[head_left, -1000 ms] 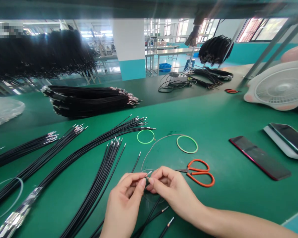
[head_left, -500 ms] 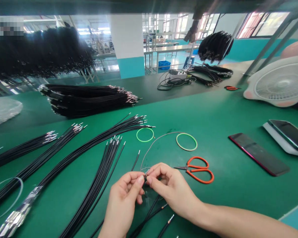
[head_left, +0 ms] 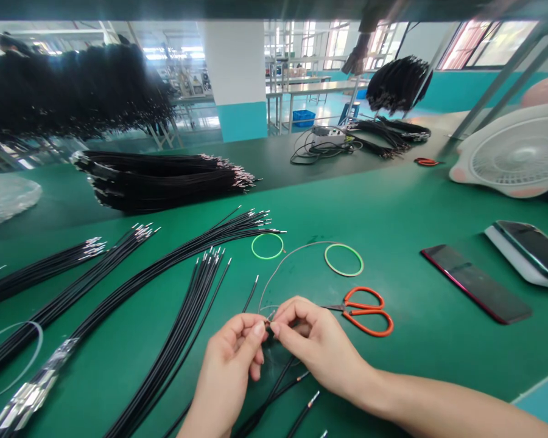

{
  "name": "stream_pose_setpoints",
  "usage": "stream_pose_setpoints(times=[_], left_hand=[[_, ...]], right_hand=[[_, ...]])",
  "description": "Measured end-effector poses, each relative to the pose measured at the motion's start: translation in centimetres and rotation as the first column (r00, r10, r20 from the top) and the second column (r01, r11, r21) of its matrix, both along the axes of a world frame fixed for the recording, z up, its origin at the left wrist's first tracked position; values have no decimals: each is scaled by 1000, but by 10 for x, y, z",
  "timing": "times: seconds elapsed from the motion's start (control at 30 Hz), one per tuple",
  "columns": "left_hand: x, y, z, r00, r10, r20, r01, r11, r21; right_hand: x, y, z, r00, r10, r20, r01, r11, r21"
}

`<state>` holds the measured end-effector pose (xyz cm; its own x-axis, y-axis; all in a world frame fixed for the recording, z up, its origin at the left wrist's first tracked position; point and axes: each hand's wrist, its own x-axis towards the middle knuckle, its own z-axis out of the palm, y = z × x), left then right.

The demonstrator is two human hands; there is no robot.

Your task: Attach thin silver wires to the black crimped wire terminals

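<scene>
My left hand and my right hand meet at the fingertips, each in a closed pinch. A thin brownish wire curves down from near a green ring to these fingertips; a small brown bit shows between the thumbs, its details too small to make out. Just right of my right hand lie scissors with orange handles, blades pointing toward it. Black cables with metal tips pass below my hands. One single cable tip sticks out above my left hand.
Bundles of black cables spread across the green table on the left, with a large coiled bundle behind. Two green rings, one nearer the left and one nearer the right, lie ahead. Phones and a white fan are at right.
Both hands stay in nearly the same place, still pinching together. The fingers shift only slightly, and the view moves a little.
</scene>
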<state>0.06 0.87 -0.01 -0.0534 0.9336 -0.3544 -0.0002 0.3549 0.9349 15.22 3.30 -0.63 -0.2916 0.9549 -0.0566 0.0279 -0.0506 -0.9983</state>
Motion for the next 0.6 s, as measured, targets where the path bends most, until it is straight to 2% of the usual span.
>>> stream_pose_setpoints(times=[0.13, 0.23, 0.37, 0.47, 0.53, 0.6], left_hand=[[-1, 0, 3, 993, -5, 122, 11, 999, -52], [-3, -1, 6, 987, 8, 158, 3, 998, -70], [-8, 0, 11, 996, -40, 76, 42, 999, -26], [-10, 1, 12, 998, -59, -21, 59, 998, -5], [-11, 2, 10, 996, -19, -86, 21, 999, 25], [-11, 1, 8, 988, 29, -154, -17, 997, 81]], right_hand=[[1, 0, -2, 999, 19, 31, -20, 1000, 22], [2, 1, -1, 999, 29, 43, -31, 998, 52], [5, 5, 3, 991, -3, 134, -20, 984, 176], [10, 6, 6, 971, 0, 241, -67, 961, 268], [13, 5, 7, 951, -47, 306, -72, 928, 366], [16, 4, 8, 925, -141, 353, -77, 840, 537]])
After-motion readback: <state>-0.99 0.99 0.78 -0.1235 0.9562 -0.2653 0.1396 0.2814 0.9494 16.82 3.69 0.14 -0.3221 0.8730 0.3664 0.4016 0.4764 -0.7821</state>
